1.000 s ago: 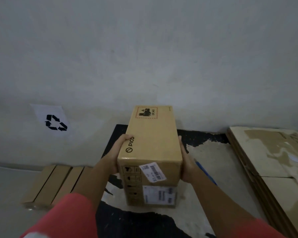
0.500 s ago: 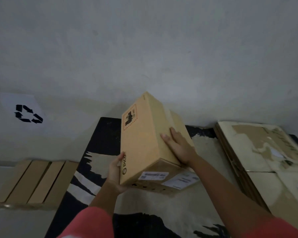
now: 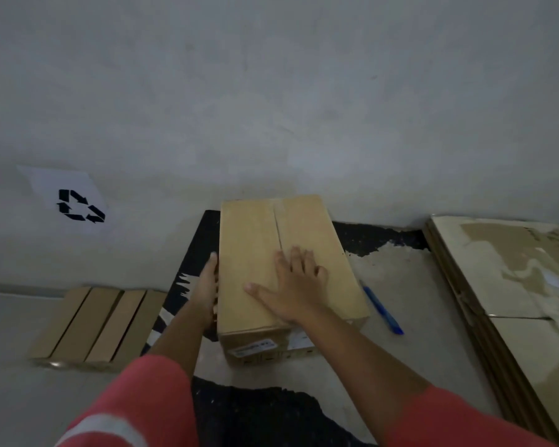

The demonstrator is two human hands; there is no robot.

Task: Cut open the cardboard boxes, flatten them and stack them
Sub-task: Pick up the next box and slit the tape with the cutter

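Note:
A long brown cardboard box (image 3: 255,240) lies on the worn black-and-grey floor patch (image 3: 397,272) near the wall, its taped centre seam facing up and white labels on the near end. My right hand (image 3: 292,287) lies flat on the top face with fingers spread beside the seam. My left hand (image 3: 207,285) is pressed against the box's left side, fingers straight along it. A blue box cutter (image 3: 383,309) lies on the floor just right of the box.
A stack of flattened cardboard (image 3: 510,295) lies at the right. Several narrow brown boxes (image 3: 97,324) sit side by side at the left. A recycling sign (image 3: 75,204) is on the wall, which rises right behind the box.
The box was held upright, tipped to the right, and now lies on the floor with the seam side up. My right hand moved from its side to its top.

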